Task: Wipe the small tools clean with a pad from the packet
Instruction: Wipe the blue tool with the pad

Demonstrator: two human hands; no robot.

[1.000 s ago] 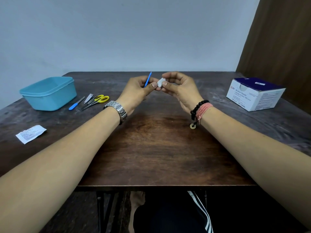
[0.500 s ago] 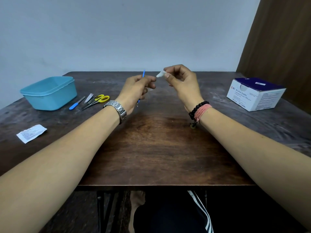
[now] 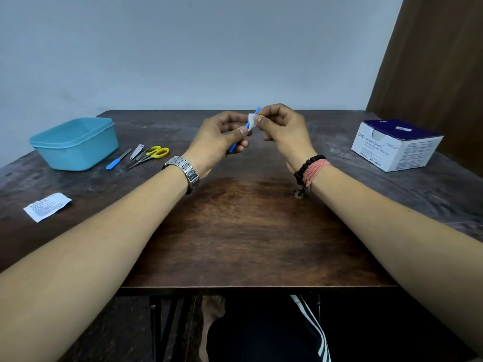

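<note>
Head view: my left hand (image 3: 222, 137) grips a blue tool (image 3: 232, 147), its long axis rising far-right. My right hand (image 3: 283, 131) pinches the pad (image 3: 251, 120) around its upper end.

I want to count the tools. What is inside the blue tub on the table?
The blue tub is seen from the side. Only its rim and part of the inner wall show, with no tool visible; the bottom is hidden.

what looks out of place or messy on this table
Little stands out. A torn white packet lies alone near the table's left edge, apart from the tools; probably the spent wrapper. Nothing is spilled. The left hand holds a blue tool that the right hand wipes with the pad.
</note>
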